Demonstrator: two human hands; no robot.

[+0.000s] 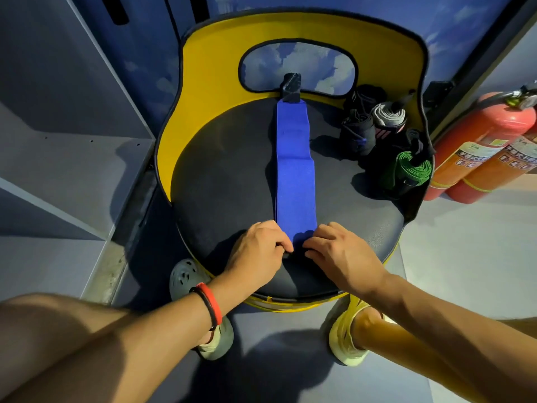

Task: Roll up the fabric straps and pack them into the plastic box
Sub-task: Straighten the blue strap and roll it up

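One flat, black-tipped blue fabric strap; left hand and right hand pinch its near end. Three rolled straps nearby.

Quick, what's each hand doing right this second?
Left hand: fingers curled, pinching the near end of the blue strap.
Right hand: fingers curled, pinching that same end from the other side.

Blue strap: matt, fine-woven cloth w/ a rougher black tab at 1 end. Seat pad: black, smooth, faint leather-like sheen. Backrest: smooth matt yellow, dark piping. Green rolled strap: coarse ribbed webbing. 2 fire extinguishers: glossy red-painted metal, paper labels.
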